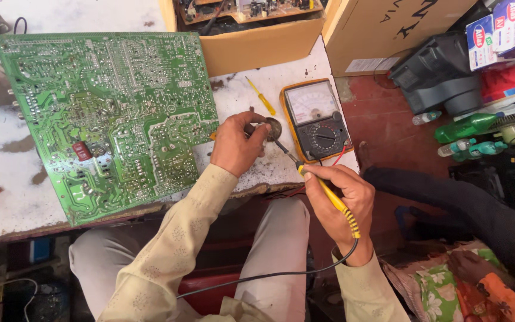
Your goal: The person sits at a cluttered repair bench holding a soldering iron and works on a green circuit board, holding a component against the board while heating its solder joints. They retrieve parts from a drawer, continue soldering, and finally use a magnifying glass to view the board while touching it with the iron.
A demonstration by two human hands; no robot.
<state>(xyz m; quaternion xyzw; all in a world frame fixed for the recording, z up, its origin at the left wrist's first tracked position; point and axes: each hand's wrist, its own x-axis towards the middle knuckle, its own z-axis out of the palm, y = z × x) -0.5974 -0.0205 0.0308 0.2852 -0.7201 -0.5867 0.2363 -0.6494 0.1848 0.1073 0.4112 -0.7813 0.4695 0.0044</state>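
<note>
Lying flat on the white table (7, 179), solder side up: large green circuit board (105, 119), one corner hanging past the near table edge. Just right of the circuit board, left hand (236, 143), fingers (256, 122) curled narrow around a small round dark tin (272, 128) that sits on the table. Behind the tin, well away from the circuit board's right edge: small yellow screwdriver (261, 96). Further right of the circuit board, beside the tin: yellow-cased meter (316, 119) with a pale dial face and a black selector knob, standing at the table's right end. Near and to the right of the circuit board's lower corner, off the table edge: right hand (341, 209), fingers (320, 174) closed around a yellow-handled soldering iron (329, 194), dark tip angled up to the tin, black cord trailing from the handle across the lap. Behind the circuit board's far right corner: open cardboard box (257, 42) with electronic parts inside. Far right of everything: another person's dark sleeve (478, 209) over the red floor.
</note>
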